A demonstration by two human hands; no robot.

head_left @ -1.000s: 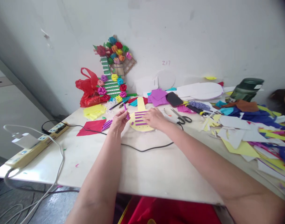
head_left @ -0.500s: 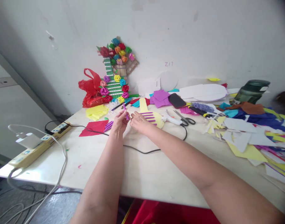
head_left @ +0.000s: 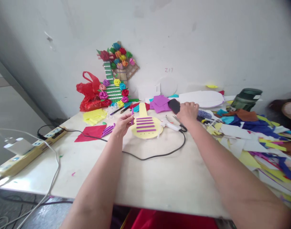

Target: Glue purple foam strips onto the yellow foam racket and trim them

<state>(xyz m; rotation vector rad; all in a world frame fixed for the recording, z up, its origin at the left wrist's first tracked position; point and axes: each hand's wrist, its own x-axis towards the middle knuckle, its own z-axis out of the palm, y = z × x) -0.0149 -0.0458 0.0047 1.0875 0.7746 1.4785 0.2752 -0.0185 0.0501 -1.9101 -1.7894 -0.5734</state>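
Observation:
My left hand pinches a thin purple paper roll, held upright just left of the yellow guitar-shaped cutout. Several purple strips lie in parallel rows across the cutout's round body. My right hand reaches over the far right of the work area, beside a black phone-like object and above the scissors. Its fingertips are hidden, so any hold is unclear. A white glue gun rests between the cutout and the scissors. More purple rolls lie on red paper.
A yellow power strip with a white plug runs along the left edge. The black cord curves across the table. Paper scraps and a green bottle crowd the right. A flower craft leans on the wall.
My right hand has moved from beside my left hand over the cutout to the right, near the phone-like object and scissors. My left hand keeps the purple roll. The view has shifted slightly.

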